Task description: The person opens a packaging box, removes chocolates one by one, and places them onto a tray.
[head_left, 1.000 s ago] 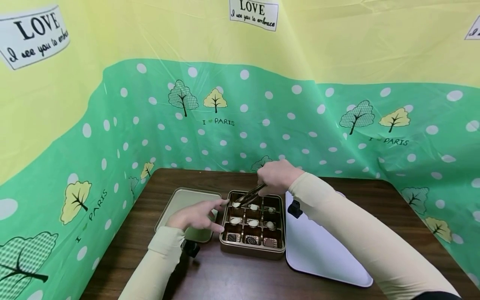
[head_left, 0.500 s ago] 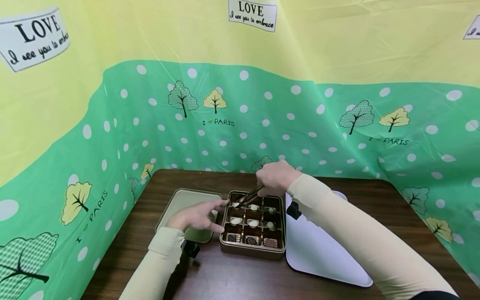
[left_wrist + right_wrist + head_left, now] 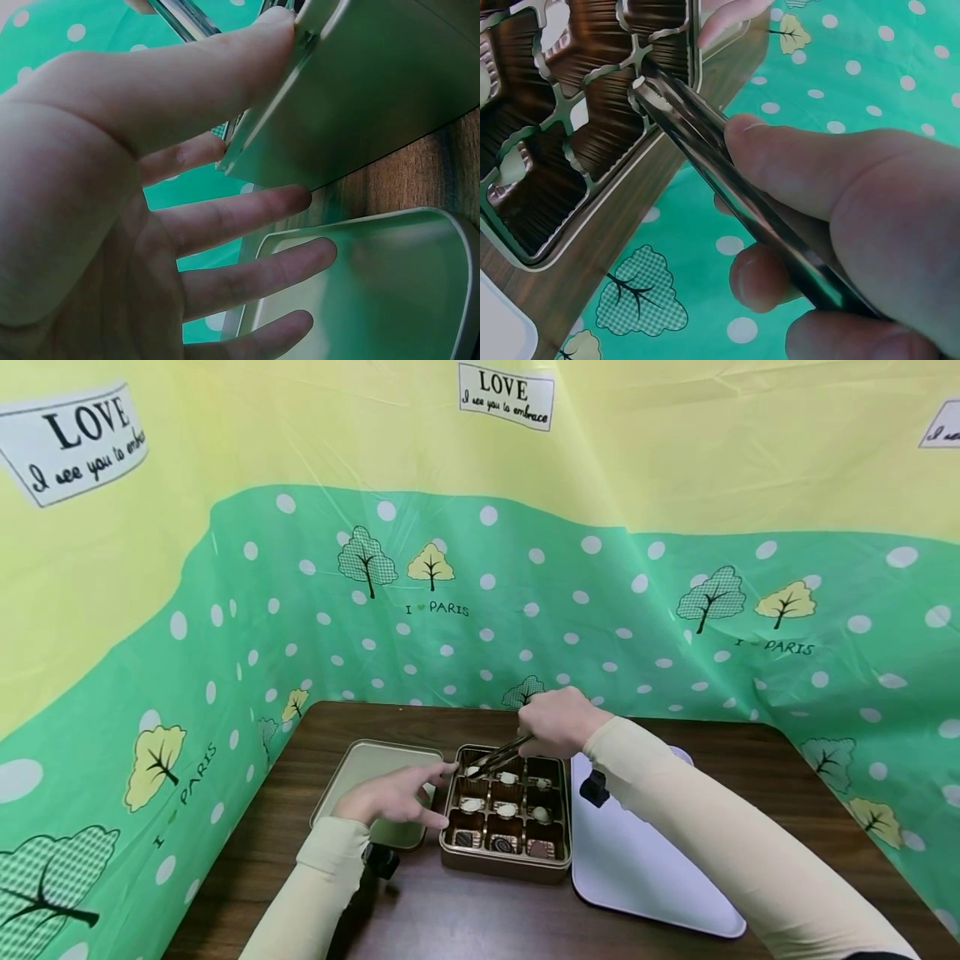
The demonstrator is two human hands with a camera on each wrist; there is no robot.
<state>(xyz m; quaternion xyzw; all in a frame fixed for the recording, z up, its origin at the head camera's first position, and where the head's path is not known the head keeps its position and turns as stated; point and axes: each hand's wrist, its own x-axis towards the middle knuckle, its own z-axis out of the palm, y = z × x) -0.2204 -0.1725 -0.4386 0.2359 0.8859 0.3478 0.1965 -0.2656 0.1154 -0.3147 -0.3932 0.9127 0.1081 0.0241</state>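
Observation:
A brown box [image 3: 504, 867] with a gridded insert stands on the table. Dark chocolates [image 3: 503, 844] sit in its front row, pale-topped ones [image 3: 507, 811] in the middle and back rows. My right hand [image 3: 561, 722] grips metal tongs [image 3: 742, 199] from above the box's back edge. The tongs' tips reach down at the back-left compartment; in the right wrist view they overlap a divider. My left hand [image 3: 393, 795] is spread along the box's left side, thumb at the rim near the front corner and index finger near the back. Its other fingers [image 3: 255, 277] are extended, away from the box.
Left of the box lies a pale lid [image 3: 382, 758], partly under the left hand. A white tray [image 3: 645, 868] lies close to the box's right side, below the right forearm. A green and yellow printed curtain [image 3: 480, 585] rises behind the wooden table [image 3: 420, 910].
The head view has tilted up slightly. My right hand and the tongs have shifted only a little, the tips staying at the back-left compartment. My left hand keeps its place.

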